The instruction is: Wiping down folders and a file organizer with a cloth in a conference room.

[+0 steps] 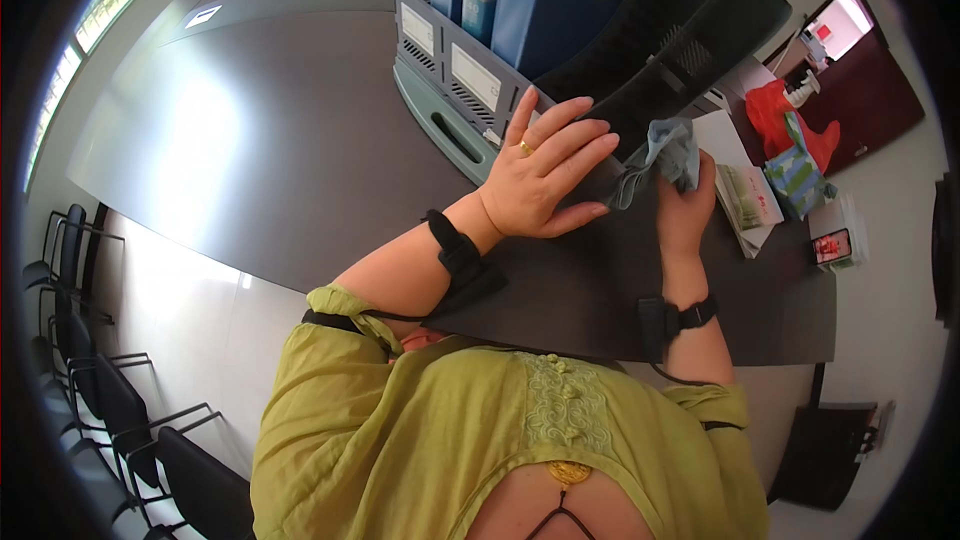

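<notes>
My left hand (544,176) has its fingers spread and a gold ring on one of them. It lies over the front corner of a grey plastic desktop file rack (469,82), and I cannot tell how firmly it touches. Bunched in my right hand (684,202) is a grey-blue cloth (667,154), a loose fold hanging towards my left thumb. Upright in the rack stand blue file folders (540,0). The rack rests on a grey-green base (454,135) with a slotted handle. Both wrists wear black straps.
A black office chair (667,37) stands behind the rack. Right on the dark table (315,127) are booklets (750,199), a red plastic bag (769,116), a white spray nozzle (804,90), a green-and-blue packet (801,176) and a phone (831,246). Black chairs (127,412) line the left.
</notes>
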Demonstrator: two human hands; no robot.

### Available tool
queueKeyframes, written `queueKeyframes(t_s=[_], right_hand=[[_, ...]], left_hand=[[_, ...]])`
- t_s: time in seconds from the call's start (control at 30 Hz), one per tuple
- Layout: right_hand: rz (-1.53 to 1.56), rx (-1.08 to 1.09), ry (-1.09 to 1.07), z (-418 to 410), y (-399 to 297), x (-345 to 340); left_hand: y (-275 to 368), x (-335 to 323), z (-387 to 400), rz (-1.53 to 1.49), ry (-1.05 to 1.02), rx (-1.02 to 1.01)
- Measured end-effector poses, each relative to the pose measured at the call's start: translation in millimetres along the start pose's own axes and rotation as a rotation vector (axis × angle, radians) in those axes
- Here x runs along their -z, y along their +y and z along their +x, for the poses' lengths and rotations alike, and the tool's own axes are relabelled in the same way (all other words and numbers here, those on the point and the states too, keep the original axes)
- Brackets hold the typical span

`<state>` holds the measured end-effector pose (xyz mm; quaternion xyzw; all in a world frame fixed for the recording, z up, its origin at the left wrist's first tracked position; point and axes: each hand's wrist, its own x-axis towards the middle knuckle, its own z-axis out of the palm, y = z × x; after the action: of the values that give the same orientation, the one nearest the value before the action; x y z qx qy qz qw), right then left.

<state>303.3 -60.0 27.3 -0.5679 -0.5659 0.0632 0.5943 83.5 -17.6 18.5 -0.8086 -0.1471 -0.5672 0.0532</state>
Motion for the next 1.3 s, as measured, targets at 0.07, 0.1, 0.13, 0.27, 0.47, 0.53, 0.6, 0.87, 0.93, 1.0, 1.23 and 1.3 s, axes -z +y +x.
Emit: queueKeyframes(t_s=[0.07, 0.1, 0.13, 0.27, 0.47, 0.53, 0.6, 0.87, 0.93, 1.0, 1.23, 1.3], right_hand=[[-0.012, -0.020, 0.020, 11.0, 9.5, -1.4], [-0.021, -0.034, 0.031, 16.6, 12.0, -1.1], [0.025, -0.041, 0.047, 21.3, 4.0, -5.4], [0.035, 0.085, 0.199, 25.0, 1.7, -27.2], [-0.103, 0.491, 0.066, -12.7, -19.9, -33.8], [-0.116, 0.527, -0.023, -22.7, -19.5, -31.2], [-0.125, 0.495, -0.033, -20.1, -15.5, -29.1], [-0.457, 0.347, 0.481, 58.3, 10.8, -16.3], [-0.386, 0.170, 0.452, 60.3, 13.8, -17.0], [-0.152, -0.097, 0.182, 57.2, 20.1, -15.3], [0.011, 0.126, 0.095, 5.6, -6.5, -51.4], [0.029, 0.172, 0.091, 10.0, -5.1, -59.9]], left_hand=[[0.0, -0.8, 2.1, 0.001, -0.005, -0.010], [-0.6, -0.2, 3.4, 0.012, -0.005, -0.016], [-1.3, -0.1, 3.5, 0.019, -0.003, -0.021], [-2.5, -0.3, 2.0, 0.029, 0.006, -0.025], [-5.2, 0.1, 2.3, 0.037, 0.010, -0.036], [-6.2, -1.1, 2.4, 0.053, 0.019, -0.036], [-6.7, 0.1, 3.6, 0.047, 0.009, -0.039], [-3.8, 2.1, 9.4, 0.051, -0.015, -0.047], [-4.8, 1.4, 6.2, 0.066, -0.020, -0.030], [-4.5, 2.5, 4.8, 0.071, -0.022, -0.034], [-3.9, 2.1, 6.1, 0.080, -0.035, -0.026], [-4.4, 1.2, 6.2, 0.078, -0.028, -0.033]])
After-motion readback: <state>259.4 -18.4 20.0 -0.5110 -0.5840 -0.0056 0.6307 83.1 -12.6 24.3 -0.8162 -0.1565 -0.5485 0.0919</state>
